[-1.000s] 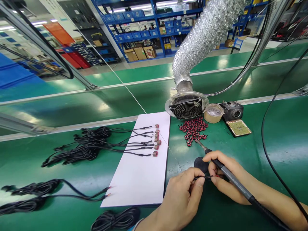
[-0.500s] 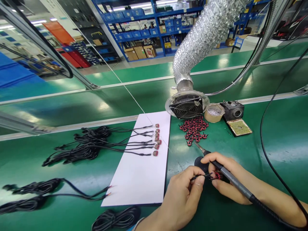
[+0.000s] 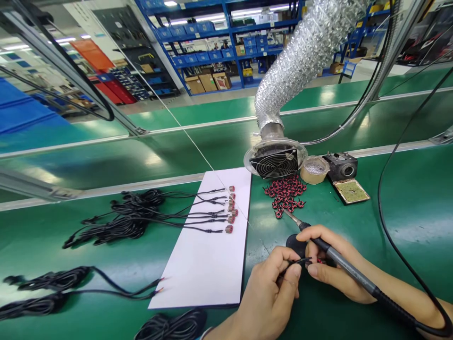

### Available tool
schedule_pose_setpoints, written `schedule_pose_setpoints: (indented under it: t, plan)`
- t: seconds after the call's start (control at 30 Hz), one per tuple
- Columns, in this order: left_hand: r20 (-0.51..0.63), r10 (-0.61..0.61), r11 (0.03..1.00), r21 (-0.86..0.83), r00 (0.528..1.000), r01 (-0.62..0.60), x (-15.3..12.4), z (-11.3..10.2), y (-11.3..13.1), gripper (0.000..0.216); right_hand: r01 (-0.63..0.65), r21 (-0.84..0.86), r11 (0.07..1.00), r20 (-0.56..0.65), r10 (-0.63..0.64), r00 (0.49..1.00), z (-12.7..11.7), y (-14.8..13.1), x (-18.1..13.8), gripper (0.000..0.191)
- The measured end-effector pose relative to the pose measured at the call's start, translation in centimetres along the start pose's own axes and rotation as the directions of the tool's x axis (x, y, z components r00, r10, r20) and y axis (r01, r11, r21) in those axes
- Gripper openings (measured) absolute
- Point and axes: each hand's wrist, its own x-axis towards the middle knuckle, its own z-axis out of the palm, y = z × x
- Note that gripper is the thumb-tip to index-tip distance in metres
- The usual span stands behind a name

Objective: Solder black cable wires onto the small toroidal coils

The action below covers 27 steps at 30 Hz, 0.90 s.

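Observation:
My left hand (image 3: 269,295) pinches a thin black wire (image 3: 303,260) between thumb and forefinger, its end pointing right. My right hand (image 3: 341,278) has a soldering iron (image 3: 345,266) lying across it, the tip up and to the left near a heap of small red-and-black ring parts (image 3: 286,192). Its thumb and fingertips also hold a small red part (image 3: 320,260), mostly hidden by the fingers. The wire end is close to this part; whether they touch I cannot tell. Behind the fingertips lies a black round object (image 3: 296,243).
A white board (image 3: 203,264) carries several brown-red connectors (image 3: 229,229) beside black cable ends (image 3: 208,231). Coiled black cables (image 3: 130,215) lie left. At the back stand a fume extractor (image 3: 276,163), a tape roll (image 3: 314,171) and an iron stand with sponge (image 3: 350,191). The iron's cord loops right.
The red part has slipped more behind my right fingers. The wire end shows more plainly between my hands. The soldering iron stays in nearly the same place, and the view has shifted slightly.

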Motion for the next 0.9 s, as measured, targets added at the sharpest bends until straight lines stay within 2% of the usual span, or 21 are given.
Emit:
schedule_pose_setpoints:
  t: [0.17,0.33,0.67,0.8,0.9]
  plan:
    - [0.023,0.022,1.0,-0.001,0.999,-0.022,-0.1,0.1,0.0,0.018,0.074,-0.11,0.991,-0.052,-0.08,0.995,-0.1,0.2,-0.2,0.034]
    - [0.03,0.028,0.999,0.039,0.999,-0.029,-0.1,0.3,-0.2,0.013,0.09,-0.222,0.971,-0.053,-0.105,0.993,-0.1,0.2,-0.4,0.04]
    - [0.046,0.095,0.963,0.248,0.994,-0.103,-0.2,0.1,-0.3,0.011,0.078,-0.216,0.973,-0.028,-0.086,0.996,-0.2,-0.2,-0.2,0.041]
    - [0.017,0.107,0.965,0.24,0.994,-0.108,-0.1,0.1,-0.1,0.011,0.013,-0.154,0.988,-0.011,-0.014,1.0,-0.3,-0.7,-0.4,0.046]
    - [0.035,0.117,0.964,0.235,0.992,-0.123,-0.1,0.0,-0.2,0.012,-0.012,-0.168,0.986,-0.014,0.01,1.0,-0.3,-0.9,-0.4,0.043]
